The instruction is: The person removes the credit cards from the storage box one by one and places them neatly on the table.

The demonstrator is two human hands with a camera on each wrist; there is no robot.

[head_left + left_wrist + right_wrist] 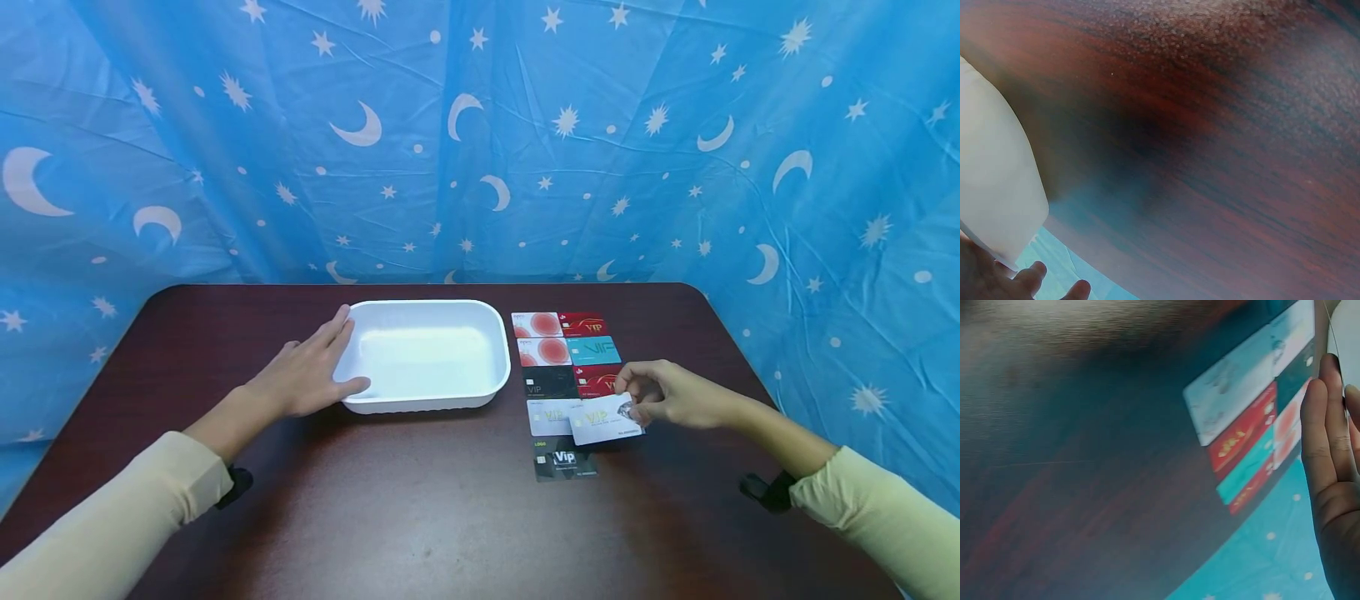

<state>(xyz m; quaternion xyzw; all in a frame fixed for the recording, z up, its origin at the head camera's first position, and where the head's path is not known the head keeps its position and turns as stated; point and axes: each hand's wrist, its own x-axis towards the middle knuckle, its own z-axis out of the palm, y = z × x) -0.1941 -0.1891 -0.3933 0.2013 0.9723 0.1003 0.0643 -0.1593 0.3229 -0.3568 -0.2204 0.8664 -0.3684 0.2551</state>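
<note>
My right hand (673,395) pinches a pale VIP card (600,420) by its right end, between thumb and fingers. The card is tilted over the lower rows of cards on the table; in the right wrist view it shows nearly edge-on. Beneath it, the right wrist view has another pale card (1232,381) lying flat. Close by lie a silver VIP card (546,417) and a dark Vip card (564,460). My left hand (303,375), fingers extended, touches the left side of a white tray (427,402). No contents show in the tray.
Further cards lie in two columns right of the tray: a black card (549,382), a teal card (592,350), red cards (583,322) and white cards with red circles (536,324). A blue curtain (465,167) hangs behind the dark wooden table (420,508).
</note>
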